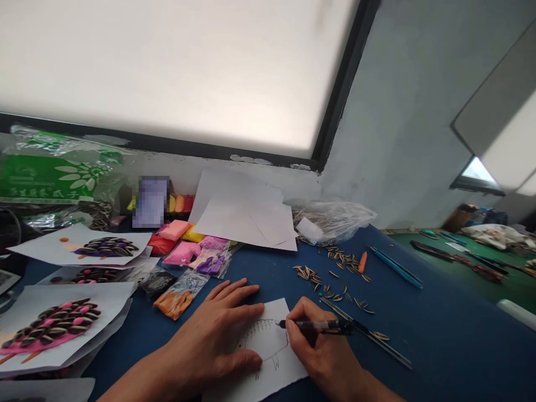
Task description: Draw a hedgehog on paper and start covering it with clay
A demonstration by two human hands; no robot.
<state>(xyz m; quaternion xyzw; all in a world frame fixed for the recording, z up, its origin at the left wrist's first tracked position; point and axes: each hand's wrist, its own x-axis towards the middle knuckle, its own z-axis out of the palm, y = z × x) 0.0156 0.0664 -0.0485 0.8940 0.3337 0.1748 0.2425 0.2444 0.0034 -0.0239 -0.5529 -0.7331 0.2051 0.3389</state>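
Nearly crosswise, a slim black pen [335,327] lies over a small white sheet of paper [285,379], its tip pointing left at the upper right part of an animal-like outline drawn in thin dark line [274,320]. Tip and paper look to be touching, though so fine a contact is hard to confirm. The right hand [318,346] grips the pen close to its tip, thumb and fingers closed round it, and sits at the sheet's right edge; the pen's rear end reaches out past the knuckles to the right.

The left hand [224,326] is open, fingers spread, over the sheet's left side. Its index fingertip lies just left of the pen tip and a little farther from the person, while its thumb rests by the lower line of the drawing, so the outline falls between the two hands. The right is the nearer to the drawing's right end.

Beyond the hands, on the dark blue tabletop [435,329], striped sunflower seeds [341,258] lie scattered, with long silver metal tweezers [387,347] near the right hand. Left of the left hand is a clear packet of orange clay [173,301].
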